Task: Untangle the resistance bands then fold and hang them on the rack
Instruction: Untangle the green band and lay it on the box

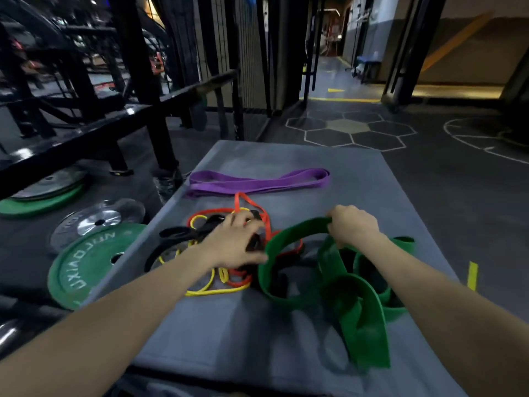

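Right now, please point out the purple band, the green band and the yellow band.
purple band (257,183): head view, middle of its flat length.
green band (297,229): head view, raised top loop.
yellow band (217,292): head view, near curve.

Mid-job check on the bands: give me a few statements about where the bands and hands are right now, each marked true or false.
1. The right hand grips the wide green resistance band. True.
2. The purple flat resistance band is knotted into the pile. False: it lies folded and apart, at the far side of the grey padded mat.
3. The left hand rests on the tangle of the black band, thin yellow band and thin red band. True.
4. The green weight plate lies on the mat. False: it lies on the floor, left of the mat.
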`<state>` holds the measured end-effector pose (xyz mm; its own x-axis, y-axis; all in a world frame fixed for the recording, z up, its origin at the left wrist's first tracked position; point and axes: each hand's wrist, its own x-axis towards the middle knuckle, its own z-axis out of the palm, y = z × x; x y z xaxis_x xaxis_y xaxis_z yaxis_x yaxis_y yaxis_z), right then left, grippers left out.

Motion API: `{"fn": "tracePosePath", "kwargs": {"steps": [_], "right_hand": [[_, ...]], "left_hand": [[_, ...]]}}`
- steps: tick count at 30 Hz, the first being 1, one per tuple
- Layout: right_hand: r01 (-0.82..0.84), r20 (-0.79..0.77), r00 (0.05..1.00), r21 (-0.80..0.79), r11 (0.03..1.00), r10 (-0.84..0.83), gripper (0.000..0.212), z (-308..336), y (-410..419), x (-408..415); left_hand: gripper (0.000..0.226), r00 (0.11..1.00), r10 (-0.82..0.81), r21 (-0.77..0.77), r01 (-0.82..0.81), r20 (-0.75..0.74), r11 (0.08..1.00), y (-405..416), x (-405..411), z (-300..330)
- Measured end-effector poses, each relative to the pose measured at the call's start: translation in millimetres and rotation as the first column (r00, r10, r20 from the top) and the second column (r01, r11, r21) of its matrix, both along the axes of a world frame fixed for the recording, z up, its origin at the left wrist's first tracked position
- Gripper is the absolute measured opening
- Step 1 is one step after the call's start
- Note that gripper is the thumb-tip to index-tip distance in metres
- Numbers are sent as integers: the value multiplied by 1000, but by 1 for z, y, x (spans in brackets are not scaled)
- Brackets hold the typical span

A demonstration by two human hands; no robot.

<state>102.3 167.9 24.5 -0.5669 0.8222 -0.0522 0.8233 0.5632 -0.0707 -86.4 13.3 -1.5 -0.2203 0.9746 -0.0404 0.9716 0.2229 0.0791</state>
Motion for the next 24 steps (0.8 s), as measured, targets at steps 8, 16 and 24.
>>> {"fn": "tracePosePath", "kwargs": {"steps": [8,16,24], "right_hand": [[154,-275,952,43,987,-137,21,1,21,30],[133,-458,881,1,991,-118,21,10,12,55],[74,-596,799,-39,997,-82,23,28,-5,82]], "left_hand": [[56,962,-1,-100,-27,-273,995,-9,-23,-19],[69,985,115,267,-77,-129,961,7,20,0],[81,904,301,-120,-277,304,953,-3,86,-46]]}}
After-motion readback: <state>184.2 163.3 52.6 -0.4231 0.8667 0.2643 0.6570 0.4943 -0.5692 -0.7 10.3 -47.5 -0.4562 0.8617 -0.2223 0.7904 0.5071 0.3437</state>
